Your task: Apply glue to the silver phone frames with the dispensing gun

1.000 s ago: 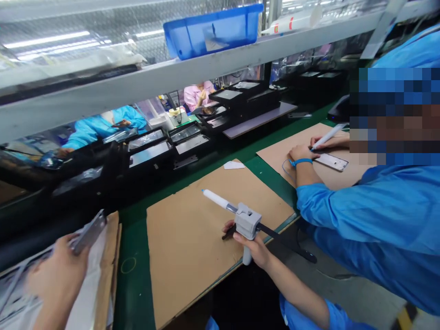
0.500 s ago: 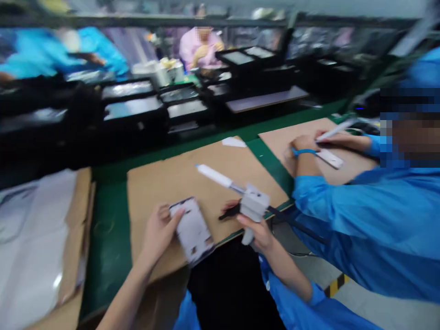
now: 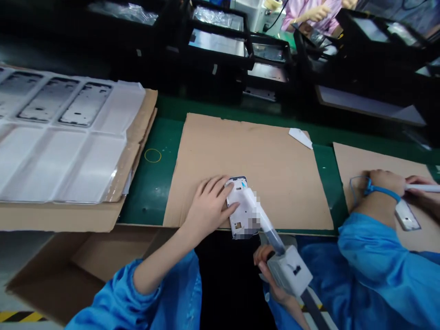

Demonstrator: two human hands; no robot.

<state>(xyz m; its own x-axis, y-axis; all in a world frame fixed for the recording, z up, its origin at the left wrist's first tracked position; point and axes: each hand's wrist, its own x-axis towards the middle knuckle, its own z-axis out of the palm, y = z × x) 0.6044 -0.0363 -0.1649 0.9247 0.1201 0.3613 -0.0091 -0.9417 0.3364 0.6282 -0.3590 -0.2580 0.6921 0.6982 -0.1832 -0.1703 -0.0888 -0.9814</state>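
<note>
A white phone frame (image 3: pixel 239 207) lies flat on the brown cardboard sheet (image 3: pixel 275 174) near its front edge. My left hand (image 3: pixel 208 208) rests on the frame's left side, fingers stretched over it and pressing it down. My right hand (image 3: pixel 271 275) is closed round the grip of a grey glue gun (image 3: pixel 287 270), held below the table edge. The gun's white nozzle (image 3: pixel 256 211) reaches up and left across the frame, its tip near the frame's top end.
A white tray (image 3: pixel 68 151) holding phone frames sits on cardboard at left. An open carton (image 3: pixel 89 261) is below it. Black fixtures (image 3: pixel 223 43) line the back. At right a co-worker's hand (image 3: pixel 385 183) with a blue wrist strap works on another frame (image 3: pixel 407 215).
My view has dropped to the table. My left hand carried the frame from the tray, laid it on the cardboard and now holds it down. The glue gun swung round over it.
</note>
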